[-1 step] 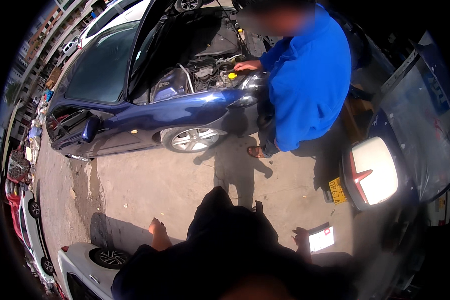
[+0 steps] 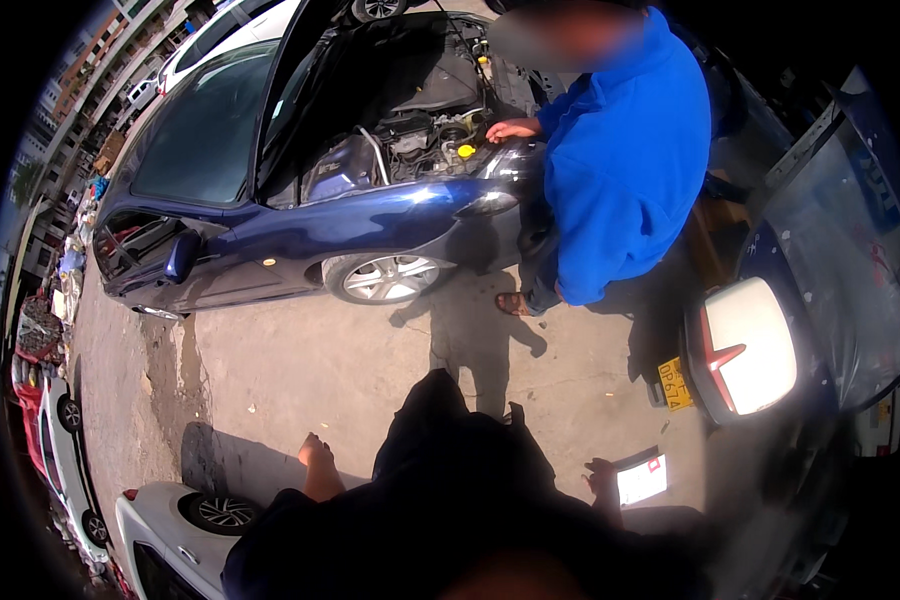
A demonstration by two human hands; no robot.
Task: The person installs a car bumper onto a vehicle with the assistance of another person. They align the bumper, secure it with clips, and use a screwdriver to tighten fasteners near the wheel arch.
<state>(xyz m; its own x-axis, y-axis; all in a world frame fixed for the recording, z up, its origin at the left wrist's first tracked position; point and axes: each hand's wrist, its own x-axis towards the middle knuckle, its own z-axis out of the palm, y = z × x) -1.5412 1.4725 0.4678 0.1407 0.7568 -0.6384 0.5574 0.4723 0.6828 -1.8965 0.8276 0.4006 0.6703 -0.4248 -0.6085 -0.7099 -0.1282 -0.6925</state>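
Note:
My left hand (image 2: 316, 455) hangs low above the concrete, fingers loosely apart and nothing visible in them. My right hand (image 2: 600, 480) is low on the other side, in shadow, beside a white rectangular item (image 2: 642, 479) with a red mark; I cannot tell whether it grips it. Ahead stands a dark blue car (image 2: 360, 215) with its hood raised, showing the engine bay (image 2: 410, 135) and a yellow cap (image 2: 466, 151). A person in a blue top (image 2: 625, 170) stands at its front corner, one hand (image 2: 510, 129) over the engine bay.
A white car (image 2: 165, 525) is at my lower left. On the right is a two-wheeler with a white rear box (image 2: 750, 350), yellow plate and clear plastic screen (image 2: 840, 250). More cars and heaped items (image 2: 60, 290) line the left edge. Concrete ground (image 2: 270, 380) lies between us.
The person in blue has shifted slightly to the right, and their hand over the engine has moved right too. My hands are almost unchanged.

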